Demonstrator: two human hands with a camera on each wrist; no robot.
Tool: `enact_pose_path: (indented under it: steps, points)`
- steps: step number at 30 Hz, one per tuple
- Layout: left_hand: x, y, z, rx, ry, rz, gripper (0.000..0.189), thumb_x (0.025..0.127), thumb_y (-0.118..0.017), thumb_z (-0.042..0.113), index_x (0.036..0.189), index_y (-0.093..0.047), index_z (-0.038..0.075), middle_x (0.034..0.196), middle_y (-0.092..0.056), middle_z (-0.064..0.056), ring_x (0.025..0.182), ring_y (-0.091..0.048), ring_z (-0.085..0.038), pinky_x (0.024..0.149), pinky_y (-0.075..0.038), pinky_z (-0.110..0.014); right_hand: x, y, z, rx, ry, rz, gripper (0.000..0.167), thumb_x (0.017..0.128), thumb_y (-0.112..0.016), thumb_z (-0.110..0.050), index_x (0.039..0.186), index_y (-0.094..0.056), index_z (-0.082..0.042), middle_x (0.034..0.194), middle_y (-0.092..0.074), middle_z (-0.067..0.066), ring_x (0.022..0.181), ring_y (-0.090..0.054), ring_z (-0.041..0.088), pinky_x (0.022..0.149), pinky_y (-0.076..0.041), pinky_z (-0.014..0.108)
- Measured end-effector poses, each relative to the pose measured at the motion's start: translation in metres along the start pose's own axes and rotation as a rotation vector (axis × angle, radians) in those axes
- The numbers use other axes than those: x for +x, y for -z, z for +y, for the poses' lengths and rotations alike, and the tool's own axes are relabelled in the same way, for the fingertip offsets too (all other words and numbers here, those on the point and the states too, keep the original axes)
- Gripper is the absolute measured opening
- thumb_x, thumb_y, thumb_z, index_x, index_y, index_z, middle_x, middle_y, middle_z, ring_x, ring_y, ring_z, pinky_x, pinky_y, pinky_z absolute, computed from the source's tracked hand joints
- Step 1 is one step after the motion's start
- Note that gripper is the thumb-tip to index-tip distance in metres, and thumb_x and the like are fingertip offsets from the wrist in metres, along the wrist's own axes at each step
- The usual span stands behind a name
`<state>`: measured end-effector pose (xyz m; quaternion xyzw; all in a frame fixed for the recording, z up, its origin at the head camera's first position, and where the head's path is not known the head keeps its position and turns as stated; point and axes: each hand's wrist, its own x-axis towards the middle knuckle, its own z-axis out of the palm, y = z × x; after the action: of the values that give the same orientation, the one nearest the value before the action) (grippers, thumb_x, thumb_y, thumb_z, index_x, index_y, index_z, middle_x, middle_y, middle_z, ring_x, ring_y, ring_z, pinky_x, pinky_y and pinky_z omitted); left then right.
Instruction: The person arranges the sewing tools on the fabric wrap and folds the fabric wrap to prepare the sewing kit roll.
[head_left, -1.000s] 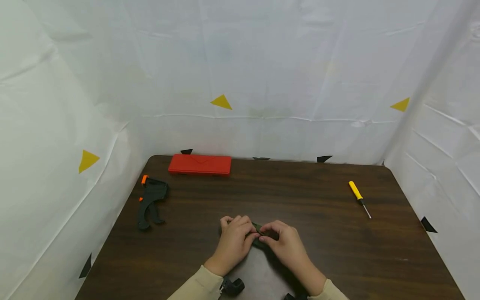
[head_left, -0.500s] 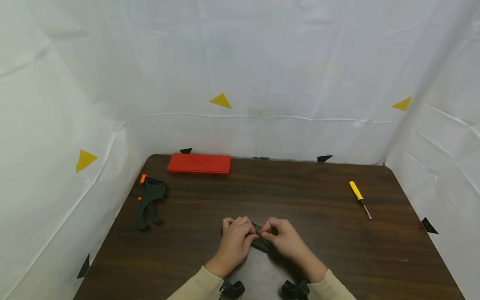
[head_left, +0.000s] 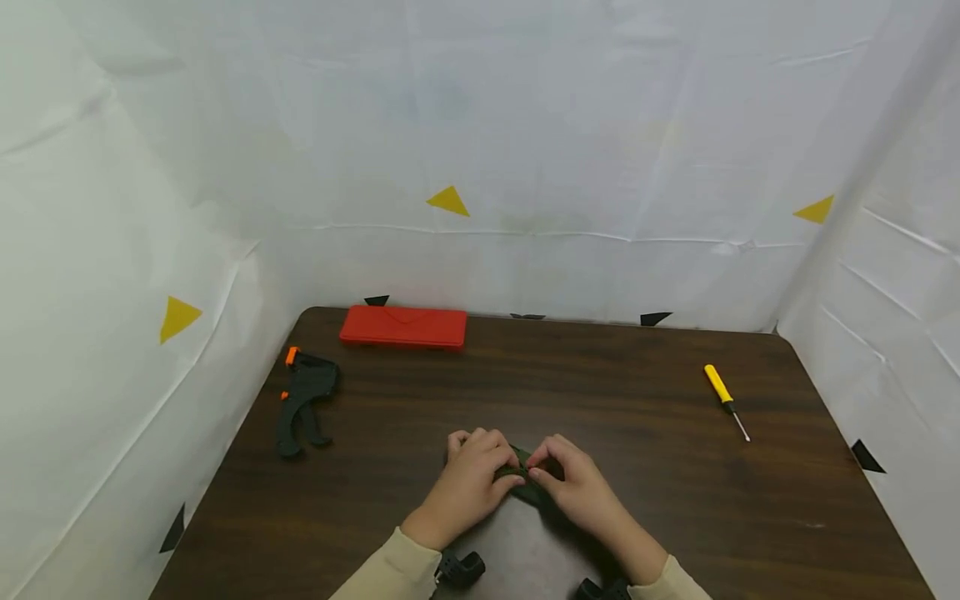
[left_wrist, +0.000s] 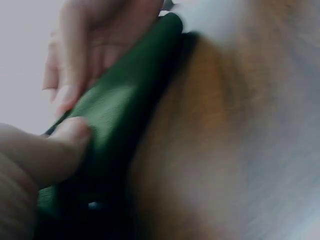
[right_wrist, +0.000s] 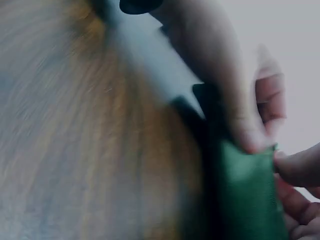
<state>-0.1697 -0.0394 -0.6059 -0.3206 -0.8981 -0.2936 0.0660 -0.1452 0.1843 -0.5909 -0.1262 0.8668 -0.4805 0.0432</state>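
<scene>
A dark green pouch-like thing (head_left: 527,494) with a smooth, faintly grained side (left_wrist: 107,112) lies low over the near middle of the table, between both hands. My left hand (head_left: 471,473) holds its left part from above, the thumb pressed on the near side and the fingers over the far side. At the top edge, close to the left thumb, my right hand (head_left: 576,487) pinches with thumb and forefinger. In the right wrist view the pouch (right_wrist: 247,185) shows a thin seam-like edge under the fingertips. The hands hide much of its left end.
A black and orange trigger clamp (head_left: 306,400) lies at the left of the dark wood table (head_left: 600,375). A flat red case (head_left: 403,327) is at the back edge. A yellow-handled screwdriver (head_left: 726,402) lies on the right. White sheeting (head_left: 525,125) encloses the back and sides.
My right fingertips have shifted slightly along the top edge, and more of the green pouch's near side shows than a second ago. The left hand keeps its hold.
</scene>
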Motion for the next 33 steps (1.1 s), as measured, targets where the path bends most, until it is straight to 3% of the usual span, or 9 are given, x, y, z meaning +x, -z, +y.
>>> enact_pose_path:
  steps: [5,9,13,15,19,24,28,31,33]
  points:
    - [-0.005,0.007,-0.008,-0.001,-0.016,-0.064,0.016,0.097,-0.083,0.041,0.105,-0.072,0.034,0.112,-0.059,0.017,0.103,-0.052,-0.007,0.108,-0.030,-0.055,-0.006,0.005,-0.002,-0.054,0.039,-0.021,0.022,0.100,-0.079,-0.010,0.114,-0.075,-0.027,0.113,-0.070,-0.010,0.104,-0.067,0.007,0.091,-0.057,0.028]
    - [-0.006,0.011,-0.015,0.037,-0.045,-0.109,0.022,0.094,-0.085,0.044,0.107,-0.070,0.036,0.116,-0.058,0.018,0.112,-0.057,-0.008,0.115,-0.030,-0.063,-0.009,0.006,-0.003,-0.201,0.135,-0.014,0.027,0.096,-0.084,-0.013,0.115,-0.079,-0.032,0.114,-0.067,-0.014,0.104,-0.060,0.007,0.089,-0.053,0.028]
    - [-0.006,0.020,-0.020,0.054,-0.090,-0.184,0.026,0.090,-0.088,0.045,0.109,-0.072,0.036,0.126,-0.061,0.017,0.123,-0.060,-0.009,0.121,-0.026,-0.071,-0.013,0.011,-0.002,-0.348,0.259,-0.021,0.040,0.090,-0.089,-0.015,0.123,-0.079,-0.034,0.121,-0.065,-0.011,0.108,-0.059,0.012,0.091,-0.051,0.039]
    - [-0.005,0.025,-0.022,0.037,-0.104,-0.212,0.023,0.092,-0.086,0.047,0.110,-0.077,0.037,0.131,-0.063,0.016,0.128,-0.060,-0.009,0.122,-0.024,-0.071,-0.015,0.014,-0.002,-0.382,0.275,-0.049,0.047,0.089,-0.091,-0.016,0.130,-0.076,-0.033,0.126,-0.065,-0.009,0.113,-0.062,0.014,0.095,-0.052,0.046]
    - [-0.005,0.032,-0.028,0.011,-0.107,-0.244,0.023,0.095,-0.081,0.051,0.117,-0.081,0.042,0.143,-0.063,0.013,0.137,-0.057,-0.013,0.120,-0.026,-0.066,-0.019,0.019,0.002,-0.381,0.176,-0.100,0.061,0.090,-0.091,-0.026,0.145,-0.065,-0.023,0.136,-0.065,-0.006,0.124,-0.065,0.019,0.103,-0.052,0.056]
    - [-0.005,0.035,-0.036,0.009,-0.042,-0.268,0.046,0.088,-0.089,0.049,0.126,-0.067,0.037,0.149,-0.055,0.011,0.139,-0.052,-0.018,0.115,-0.031,-0.060,-0.021,0.027,0.008,-0.329,-0.001,-0.099,0.085,0.085,-0.095,-0.042,0.155,-0.054,-0.016,0.146,-0.063,-0.002,0.134,-0.062,0.023,0.112,-0.044,0.061]
    - [-0.005,0.037,-0.038,-0.004,0.039,-0.248,0.068,0.085,-0.092,0.051,0.137,-0.055,0.027,0.141,-0.055,0.009,0.128,-0.052,-0.016,0.104,-0.034,-0.047,-0.021,0.031,0.009,-0.407,-0.024,-0.081,0.093,0.077,-0.097,-0.052,0.153,-0.057,-0.017,0.136,-0.063,-0.003,0.125,-0.061,0.022,0.104,-0.043,0.057]
    - [-0.004,0.038,-0.037,-0.011,0.073,-0.247,0.060,0.091,-0.084,0.056,0.138,-0.060,0.028,0.134,-0.056,0.009,0.118,-0.053,-0.013,0.097,-0.033,-0.041,-0.021,0.032,0.010,-0.479,-0.048,-0.021,0.090,0.073,-0.099,-0.054,0.147,-0.061,-0.019,0.130,-0.060,-0.001,0.119,-0.056,0.024,0.097,-0.041,0.052]
    - [-0.004,0.038,-0.035,-0.004,0.085,-0.244,0.055,0.096,-0.077,0.058,0.139,-0.063,0.027,0.133,-0.057,0.007,0.117,-0.055,-0.013,0.098,-0.034,-0.041,-0.022,0.033,0.012,-0.518,-0.075,0.062,0.089,0.071,-0.101,-0.053,0.143,-0.064,-0.017,0.127,-0.058,0.004,0.116,-0.053,0.028,0.093,-0.041,0.052]
